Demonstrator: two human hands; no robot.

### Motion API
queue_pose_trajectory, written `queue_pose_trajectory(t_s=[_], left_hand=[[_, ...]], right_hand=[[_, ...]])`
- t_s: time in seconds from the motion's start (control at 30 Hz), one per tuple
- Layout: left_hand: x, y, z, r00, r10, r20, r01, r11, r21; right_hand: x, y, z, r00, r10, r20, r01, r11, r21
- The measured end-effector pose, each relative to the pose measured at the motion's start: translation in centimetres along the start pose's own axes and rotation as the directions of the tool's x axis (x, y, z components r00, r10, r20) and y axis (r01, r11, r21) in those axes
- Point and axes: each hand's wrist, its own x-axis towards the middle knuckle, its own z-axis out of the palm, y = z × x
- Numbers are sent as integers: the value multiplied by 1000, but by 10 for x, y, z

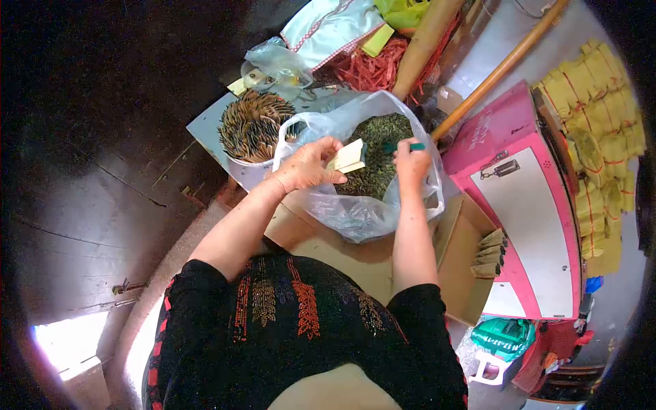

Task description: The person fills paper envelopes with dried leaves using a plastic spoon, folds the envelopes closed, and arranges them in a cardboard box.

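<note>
My left hand (309,166) pinches a pale yellow folded paper packet (350,156) over the rim of a clear plastic bag (348,217). The bag stands wide open and holds a heap of dark green, dried, crumbly leaf-like material (384,130). Inside the bag's right side, my right hand (412,162) has its fingers closed around a small green tool (418,146); its working end is hard to make out against the heap. Left of the bag, a round container is packed with upright thin, brown-tipped pieces (256,126), close to my left wrist.
A cardboard box (465,256) with bundled pieces stands right of my right forearm, beside a pink and white cabinet (526,212). Yellow bundles (591,109) are stacked behind it. Wooden poles (502,65) slant down behind the bag. Red shredded paper (372,67) lies at the back.
</note>
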Motion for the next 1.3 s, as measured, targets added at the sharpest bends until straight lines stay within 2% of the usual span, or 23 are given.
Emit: queue_pose_trajectory(t_s=[0.03,0.07,0.13,0.23,0.37,0.47,0.6,0.67,0.77,1.0,1.07,1.3], left_hand=[[1,0,-1,1000,-12,0,12,999,40],[1,-1,-1,1000,-27,1,27,996,80],[1,-4,-2,1000,-22,-3,23,995,95],[5,-1,0,1000,-27,-12,29,989,145],[2,9,4,995,-63,-76,80,965,250],[7,6,8,995,-44,-86,70,943,325],[7,17,13,991,-56,-119,99,914,392],[7,25,14,988,-118,-97,149,889,432],[10,23,15,991,-102,-83,129,863,488],[12,19,19,992,-76,-102,118,850,514],[11,26,19,985,-154,-80,173,860,480],[14,21,20,991,-112,-68,131,834,536]], right_hand=[[-5,0,3,975,182,125,-209,943,258],[-7,-2,4,975,182,127,-210,942,261],[-9,-4,2,911,347,223,-410,828,384],[-8,-4,-9,889,422,179,-454,756,471],[-5,-7,-29,873,453,181,-465,661,589],[-4,-13,-44,900,389,197,-409,593,694],[-8,-23,-54,906,374,200,-399,593,699],[-10,-24,-56,902,382,200,-403,580,708],[-13,-24,-56,884,403,235,-442,558,702],[-17,-19,-55,901,359,245,-418,561,714],[-16,-19,-56,895,371,246,-428,563,707],[-17,-17,-56,901,358,244,-418,566,711]])
